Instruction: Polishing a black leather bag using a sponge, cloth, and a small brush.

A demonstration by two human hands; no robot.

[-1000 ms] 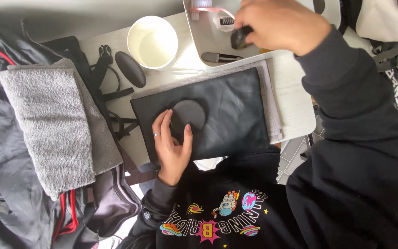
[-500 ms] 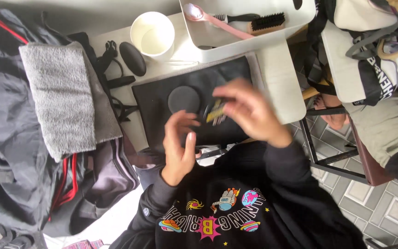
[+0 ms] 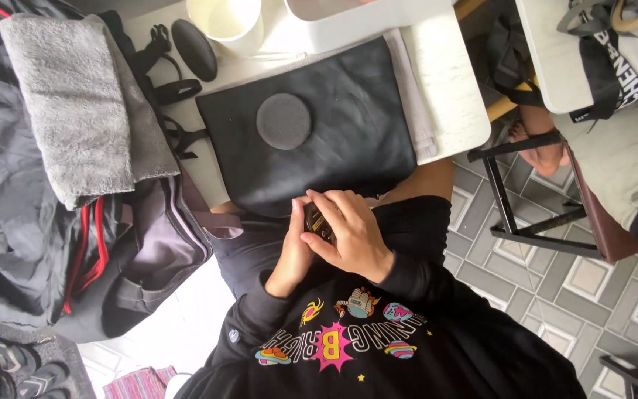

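Dark round tin (image 3: 317, 219), mostly hidden

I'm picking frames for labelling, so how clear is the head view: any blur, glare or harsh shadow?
Head view: soft, even light, no hard shadows or glare; the round pad on the black mat and the grey towel look sharp; the small dark object between left hand and right hand is mostly hidden.

You hold a small dark tin (image 3: 317, 220) close to your chest. It is mostly hidden between your fingers.
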